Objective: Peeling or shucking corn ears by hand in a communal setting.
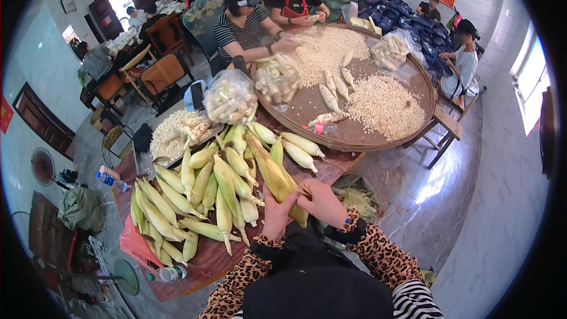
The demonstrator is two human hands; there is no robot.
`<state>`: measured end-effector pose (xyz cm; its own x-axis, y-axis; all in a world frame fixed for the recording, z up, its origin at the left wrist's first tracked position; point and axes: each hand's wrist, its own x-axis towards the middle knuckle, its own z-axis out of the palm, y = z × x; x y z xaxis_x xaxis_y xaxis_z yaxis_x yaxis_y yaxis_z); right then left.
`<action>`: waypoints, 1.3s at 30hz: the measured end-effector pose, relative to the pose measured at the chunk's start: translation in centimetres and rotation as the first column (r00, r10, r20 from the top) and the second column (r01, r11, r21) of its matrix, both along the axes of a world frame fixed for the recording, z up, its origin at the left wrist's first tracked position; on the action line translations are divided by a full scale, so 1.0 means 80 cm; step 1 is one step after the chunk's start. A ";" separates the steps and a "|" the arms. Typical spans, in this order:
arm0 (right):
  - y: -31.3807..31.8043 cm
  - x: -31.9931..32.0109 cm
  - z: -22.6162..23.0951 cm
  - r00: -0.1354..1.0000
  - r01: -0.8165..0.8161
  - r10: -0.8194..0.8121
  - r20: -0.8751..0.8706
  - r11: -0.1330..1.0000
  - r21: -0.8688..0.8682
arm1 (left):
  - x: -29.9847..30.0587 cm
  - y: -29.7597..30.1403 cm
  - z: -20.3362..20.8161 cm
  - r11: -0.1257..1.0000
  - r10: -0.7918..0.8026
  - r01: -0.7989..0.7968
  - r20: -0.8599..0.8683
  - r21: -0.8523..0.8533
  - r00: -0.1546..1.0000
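Note:
An ear of corn (270,168) in a yellowed husk is held upright and tilted in front of me. My left hand (276,215) is closed round its lower part. On the other side, my right hand (325,202) pinches at the husk, fingertips close to the left hand's. Left of my hands lies a big heap of corn ears in pale green husks (201,192). A few peeled-looking pale ears (300,156) rest just beyond the held one. Pulled husks and silk (357,198) lie to the right, below the table edge.
A wide round tray (301,112) holds loose kernels (384,106) and several bare ears. Clear bags of cobs (230,97) stand by it. A smaller tray of kernels (168,142) sits left. Bottles (112,180) stand near the table's left edge. People (248,29) work across the tray.

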<state>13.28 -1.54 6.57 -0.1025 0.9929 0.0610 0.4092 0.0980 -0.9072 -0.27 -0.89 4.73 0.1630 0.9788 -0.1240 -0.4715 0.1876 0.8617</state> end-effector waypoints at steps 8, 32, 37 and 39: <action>0.018 0.028 -0.050 0.943 0.323 -0.329 0.048 0.940 0.110 | 0.000 0.003 -0.007 0.991 0.121 -0.123 -0.035 -0.055 0.992; 0.017 -0.005 -0.010 0.986 0.152 -0.158 -0.063 0.985 -0.085 | 0.000 -0.002 -0.027 0.972 -0.021 0.109 0.384 -0.209 0.923; 0.011 -0.017 -0.029 0.999 0.036 -0.036 0.005 0.997 0.067 | -0.001 -0.019 -0.009 0.979 0.158 -0.128 0.197 -0.155 0.967; 0.004 -0.016 -0.018 1.000 0.009 -0.010 -0.026 0.999 -0.034 | -0.009 -0.015 -0.024 0.991 0.126 -0.119 0.119 -0.064 0.985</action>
